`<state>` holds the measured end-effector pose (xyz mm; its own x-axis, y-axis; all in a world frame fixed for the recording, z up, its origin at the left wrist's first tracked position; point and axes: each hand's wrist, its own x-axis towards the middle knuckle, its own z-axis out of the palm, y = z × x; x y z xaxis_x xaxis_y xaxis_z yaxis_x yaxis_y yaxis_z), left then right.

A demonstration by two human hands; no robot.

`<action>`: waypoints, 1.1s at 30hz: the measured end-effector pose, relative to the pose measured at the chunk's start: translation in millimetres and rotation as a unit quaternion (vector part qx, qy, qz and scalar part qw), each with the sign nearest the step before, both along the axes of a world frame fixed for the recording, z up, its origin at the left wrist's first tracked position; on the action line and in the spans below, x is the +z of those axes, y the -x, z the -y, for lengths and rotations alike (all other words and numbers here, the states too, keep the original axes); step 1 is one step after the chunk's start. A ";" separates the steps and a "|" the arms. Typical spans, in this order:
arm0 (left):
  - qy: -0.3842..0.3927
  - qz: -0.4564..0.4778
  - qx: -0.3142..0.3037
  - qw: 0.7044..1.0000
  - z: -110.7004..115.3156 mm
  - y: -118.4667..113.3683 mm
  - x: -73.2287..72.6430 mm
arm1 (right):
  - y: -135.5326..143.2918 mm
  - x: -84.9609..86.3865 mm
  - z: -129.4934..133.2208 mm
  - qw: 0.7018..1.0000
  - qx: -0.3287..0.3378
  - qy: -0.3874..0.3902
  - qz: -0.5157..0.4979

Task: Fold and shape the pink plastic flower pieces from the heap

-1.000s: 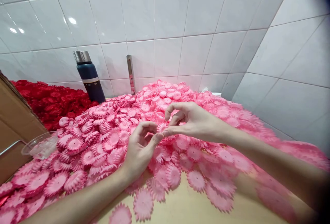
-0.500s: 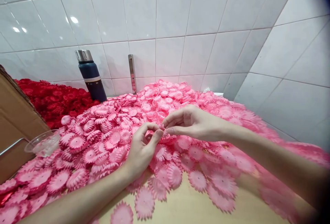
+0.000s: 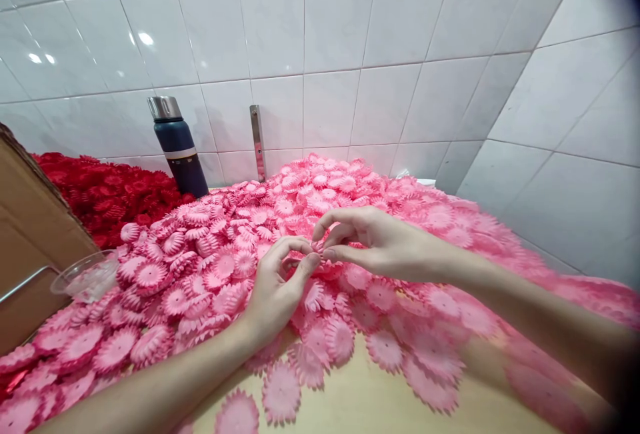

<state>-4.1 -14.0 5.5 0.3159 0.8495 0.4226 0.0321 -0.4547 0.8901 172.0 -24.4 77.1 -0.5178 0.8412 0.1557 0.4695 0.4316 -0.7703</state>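
Note:
Over a large heap of pink scalloped discs, both hands meet near the middle of the view. Thumb and index finger of my left hand are pinched on a small pink petal piece. From the right, my right hand touches the same piece with thumb and fingertips, its index finger arched. Fingers partly hide the piece, so its full shape cannot be made out.
A dark blue bottle stands behind the heap, beside red discs. At the left are a cardboard box and a clear plastic bowl. A metal strip rests by the tiled wall.
The fingers of my right hand have bent and spread a little at the pink piece. My left hand keeps its pinch almost unmoved. The view has shifted slightly.

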 end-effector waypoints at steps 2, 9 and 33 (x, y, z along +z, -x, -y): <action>-0.008 -0.003 0.002 1.000 -0.1 -0.3 0.0 | 1.0 -0.8 0.0 1.000 -0.012 -0.015 0.002; -0.024 -0.019 -0.003 1.000 -0.7 -0.2 -1.7 | 1.5 -4.8 -2.4 0.999 -0.023 -0.027 0.010; -0.023 -0.012 0.010 1.000 -1.0 -0.5 -1.2 | 0.2 0.3 0.8 1.000 -0.007 -0.006 0.007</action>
<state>-3.6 -13.0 4.4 0.3104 0.8357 0.4531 0.0630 -0.4936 0.8674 171.9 -25.1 77.5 -0.5087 0.8463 0.1582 0.4861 0.4340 -0.7586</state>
